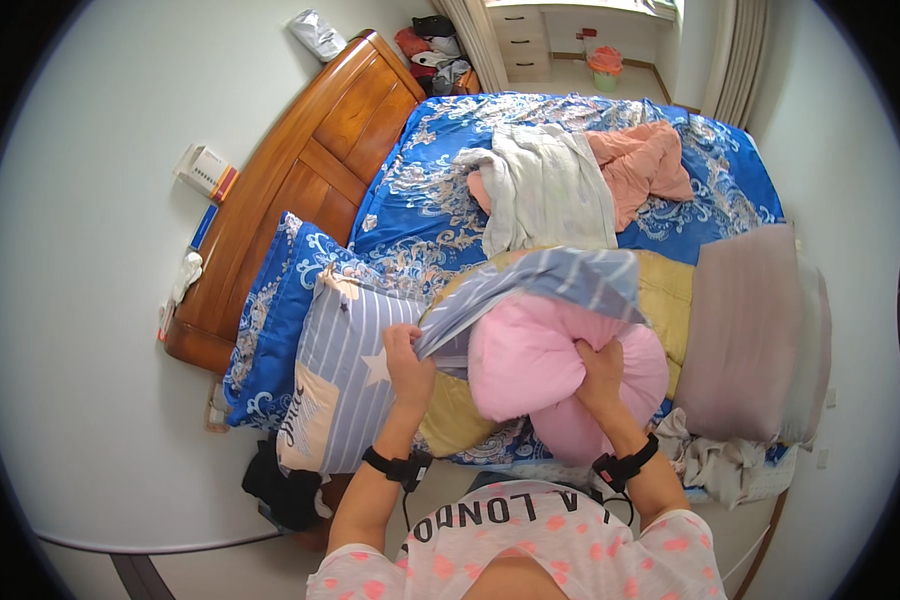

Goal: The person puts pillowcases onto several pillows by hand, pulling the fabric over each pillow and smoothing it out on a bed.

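Observation:
My left hand (410, 368) is closed on the near-left edge of a blue-grey striped cloth (560, 275), which looks like a pillowcase. That cloth arches up and drapes over the top of a puffy pink pillow (525, 355). Deep in a fold of the pink pillow, my right hand (600, 380) grips it, some of its fingers hidden. Beneath both lies a mustard-yellow quilted piece of bedding (455, 420). Beside my left hand, a striped pillow (350, 370) with a star and cream patches leans on a blue floral pillow (280, 300).
A blue floral sheet (395, 215) covers the bed, with a wooden headboard (310, 150) on the left. Farther back lie a pale blanket (555, 190) and a salmon cloth (650, 165). Folded mauve bedding (735, 330) stands at the right, with crumpled cloths (715, 460) below it.

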Demonstrator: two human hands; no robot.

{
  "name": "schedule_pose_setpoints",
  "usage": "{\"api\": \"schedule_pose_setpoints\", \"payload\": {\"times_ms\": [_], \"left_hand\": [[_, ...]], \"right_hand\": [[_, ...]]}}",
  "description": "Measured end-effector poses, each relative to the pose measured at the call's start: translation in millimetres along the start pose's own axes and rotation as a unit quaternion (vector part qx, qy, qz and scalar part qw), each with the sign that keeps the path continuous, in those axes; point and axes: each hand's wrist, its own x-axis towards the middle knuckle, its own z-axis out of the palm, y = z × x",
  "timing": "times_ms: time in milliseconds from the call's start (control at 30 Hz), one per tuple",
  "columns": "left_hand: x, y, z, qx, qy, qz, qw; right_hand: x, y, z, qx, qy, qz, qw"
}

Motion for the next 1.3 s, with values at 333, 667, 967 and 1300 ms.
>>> {"api": "schedule_pose_setpoints", "payload": {"times_ms": [333,667,967,1300], "left_hand": [[-43.5,95.6,-14.1,-0.249,-0.215,-0.010,0.944],[-12.9,119.2,-31.0,-0.226,-0.207,-0.199,0.931],[-2.5,103.1,-24.6,-0.117,-0.211,0.026,0.970],[-51.4,130.9,47.4,-0.310,-0.257,0.130,0.906]], "right_hand": [[7.8,8.7,3.1,-0.050,-0.013,0.063,0.997],[-1.7,-3.6,26.8,-0.070,-0.044,0.103,0.991],[-8.1,8.6,43.9,-0.138,-0.106,0.188,0.967],[-62.3,21.3,69.0,0.019,-0.059,0.126,0.990]]}}
